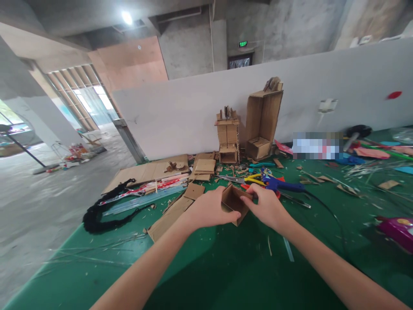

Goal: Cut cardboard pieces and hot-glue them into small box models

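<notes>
A small open cardboard box (232,202) is held just above the green table (226,267) between both of my hands. My left hand (209,210) grips its left side with the fingers wrapped under it. My right hand (266,206) pinches its right wall from the top. Just beyond the box lie a blue glue gun (284,185), yellow-handled pliers (254,178) and scissors (230,178).
Flat cardboard sheets (151,171) and cut pieces (204,167) lie at the left and middle. A small cardboard tower (227,137) and a taller cardboard cabinet (263,122) stand by the white partition. A black cord (106,211) lies at the table's left edge. A purple packet (398,230) lies at right.
</notes>
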### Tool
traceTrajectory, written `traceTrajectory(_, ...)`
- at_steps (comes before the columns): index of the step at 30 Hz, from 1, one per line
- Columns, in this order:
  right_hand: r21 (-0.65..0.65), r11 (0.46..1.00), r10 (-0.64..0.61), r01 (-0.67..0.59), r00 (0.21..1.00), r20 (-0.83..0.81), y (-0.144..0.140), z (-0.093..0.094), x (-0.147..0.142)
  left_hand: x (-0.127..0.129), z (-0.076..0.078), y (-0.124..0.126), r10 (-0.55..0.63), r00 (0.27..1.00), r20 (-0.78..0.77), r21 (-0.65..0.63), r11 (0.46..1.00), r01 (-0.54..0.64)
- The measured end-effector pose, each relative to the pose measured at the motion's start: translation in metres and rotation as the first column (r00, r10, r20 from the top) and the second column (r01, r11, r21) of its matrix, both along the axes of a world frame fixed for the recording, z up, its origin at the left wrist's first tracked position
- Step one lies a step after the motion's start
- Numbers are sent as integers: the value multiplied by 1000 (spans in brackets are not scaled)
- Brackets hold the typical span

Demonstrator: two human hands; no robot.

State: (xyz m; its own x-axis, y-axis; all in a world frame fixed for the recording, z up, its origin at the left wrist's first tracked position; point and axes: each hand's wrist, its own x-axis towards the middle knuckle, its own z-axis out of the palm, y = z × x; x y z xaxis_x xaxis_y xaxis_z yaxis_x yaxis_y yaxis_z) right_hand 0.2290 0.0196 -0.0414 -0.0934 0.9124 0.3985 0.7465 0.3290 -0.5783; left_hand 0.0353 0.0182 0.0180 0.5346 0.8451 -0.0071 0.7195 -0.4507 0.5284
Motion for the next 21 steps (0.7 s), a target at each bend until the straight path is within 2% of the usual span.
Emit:
traceTrajectory(10,-5,1000,23,-23,999,-36,5,-3,2,-2,-7,6,7,994,113,-116,993,6)
traceTrajectory(21,1,994,112,-112,991,-75,4,2,5,1,-8,5,-10,990,138,-87,996,23)
